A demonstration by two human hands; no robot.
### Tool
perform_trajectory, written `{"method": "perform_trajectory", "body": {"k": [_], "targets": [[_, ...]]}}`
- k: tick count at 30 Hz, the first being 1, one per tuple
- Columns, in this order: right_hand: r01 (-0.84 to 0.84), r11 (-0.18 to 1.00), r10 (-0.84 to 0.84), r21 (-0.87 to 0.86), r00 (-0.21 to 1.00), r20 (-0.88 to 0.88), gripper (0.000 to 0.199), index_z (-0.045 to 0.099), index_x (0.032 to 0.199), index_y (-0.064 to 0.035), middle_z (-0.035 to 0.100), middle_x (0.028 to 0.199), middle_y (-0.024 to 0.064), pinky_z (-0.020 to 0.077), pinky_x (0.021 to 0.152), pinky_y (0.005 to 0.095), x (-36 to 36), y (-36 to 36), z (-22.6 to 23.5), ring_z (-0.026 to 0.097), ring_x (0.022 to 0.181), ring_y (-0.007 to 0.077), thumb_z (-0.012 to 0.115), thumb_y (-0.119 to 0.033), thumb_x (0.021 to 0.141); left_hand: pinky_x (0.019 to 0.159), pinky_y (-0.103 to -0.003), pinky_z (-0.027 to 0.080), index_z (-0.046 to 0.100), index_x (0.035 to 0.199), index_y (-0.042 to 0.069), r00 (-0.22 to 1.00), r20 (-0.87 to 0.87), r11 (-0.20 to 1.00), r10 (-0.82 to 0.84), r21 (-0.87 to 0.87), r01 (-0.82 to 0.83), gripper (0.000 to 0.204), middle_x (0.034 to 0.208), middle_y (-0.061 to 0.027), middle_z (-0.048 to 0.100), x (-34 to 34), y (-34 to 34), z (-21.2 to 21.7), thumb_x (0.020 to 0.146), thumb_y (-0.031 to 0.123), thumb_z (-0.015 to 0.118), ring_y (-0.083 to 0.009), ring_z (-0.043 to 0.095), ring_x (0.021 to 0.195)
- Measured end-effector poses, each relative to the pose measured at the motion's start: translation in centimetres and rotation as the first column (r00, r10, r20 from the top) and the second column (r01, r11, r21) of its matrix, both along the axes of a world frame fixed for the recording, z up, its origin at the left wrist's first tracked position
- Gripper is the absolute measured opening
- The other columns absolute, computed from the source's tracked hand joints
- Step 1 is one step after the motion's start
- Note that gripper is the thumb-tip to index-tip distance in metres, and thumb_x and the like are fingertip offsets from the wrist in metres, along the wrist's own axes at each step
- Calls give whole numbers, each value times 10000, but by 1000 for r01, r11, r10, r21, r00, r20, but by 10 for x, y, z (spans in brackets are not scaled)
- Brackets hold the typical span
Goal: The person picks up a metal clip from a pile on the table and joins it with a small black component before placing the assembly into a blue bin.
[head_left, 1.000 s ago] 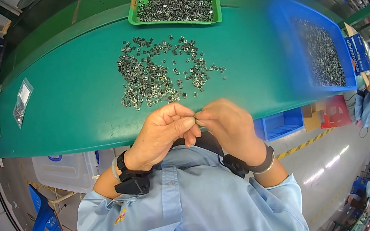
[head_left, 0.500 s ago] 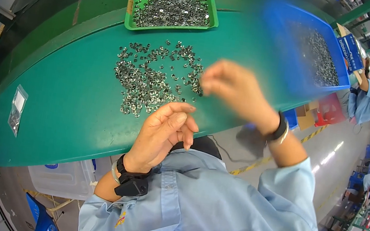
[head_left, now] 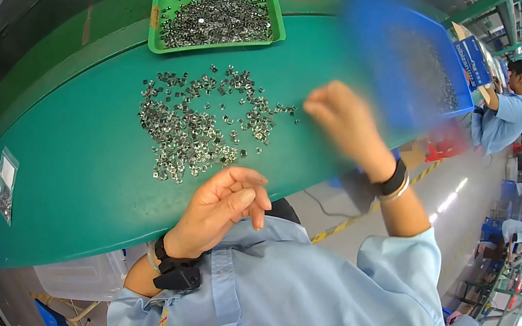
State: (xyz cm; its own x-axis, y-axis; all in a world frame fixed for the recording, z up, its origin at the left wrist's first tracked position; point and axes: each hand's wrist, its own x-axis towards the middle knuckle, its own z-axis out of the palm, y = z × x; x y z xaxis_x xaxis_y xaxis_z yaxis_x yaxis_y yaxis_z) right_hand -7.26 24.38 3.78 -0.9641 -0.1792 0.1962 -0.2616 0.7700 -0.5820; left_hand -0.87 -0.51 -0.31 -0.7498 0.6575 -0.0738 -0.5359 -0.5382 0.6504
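Small shiny metal clip-like pieces (head_left: 187,134) lie in a loose heap on the green tabletop (head_left: 82,169). My left hand (head_left: 216,210) hovers at the table's near edge, just below the heap. Its fingers are loosely curved and apart, with the thumb across the front, and nothing shows in them. Right of the heap, my right hand (head_left: 349,126) is above the tabletop, its fingers drawn together. Motion blurs it, and anything between the fingertips is hidden.
A green tray (head_left: 158,37) of similar pieces stands behind the heap. A blue bin (head_left: 385,67), partly blurred, holds more small pieces at the right. At the left lies a clear plastic bag (head_left: 6,184). Another person (head_left: 508,113) works beyond the bin.
My right hand has moved right, away from the heap's edge, with its fingers closer together. A few pieces now lie spread toward it. My left hand keeps nearly the same pose; the view has shifted.
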Motion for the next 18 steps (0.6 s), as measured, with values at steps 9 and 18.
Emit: {"method": "perform_trajectory", "body": {"k": [9,18], "targets": [[21,986,9,164,984,-177,131,626,869,-67,576,809,73,462,656,342,23,-12,-26,569,743,241,683,-117,763,637,-294,499,485,1135,14,1000,-20,1000,10,6,-10,222,899,-126,593,4,1,-2,954,142,470,-169,597,696],[-324,938,270,-122,904,-331,191,613,828,-29,592,784,74,455,593,332,50,-44,4,571,694,246,723,-8,674,596,-275,485,489,1104,7,995,3,983,98,-159,-96,218,889,-106,595,0,12,15,966,172,461,-147,585,668]]}}
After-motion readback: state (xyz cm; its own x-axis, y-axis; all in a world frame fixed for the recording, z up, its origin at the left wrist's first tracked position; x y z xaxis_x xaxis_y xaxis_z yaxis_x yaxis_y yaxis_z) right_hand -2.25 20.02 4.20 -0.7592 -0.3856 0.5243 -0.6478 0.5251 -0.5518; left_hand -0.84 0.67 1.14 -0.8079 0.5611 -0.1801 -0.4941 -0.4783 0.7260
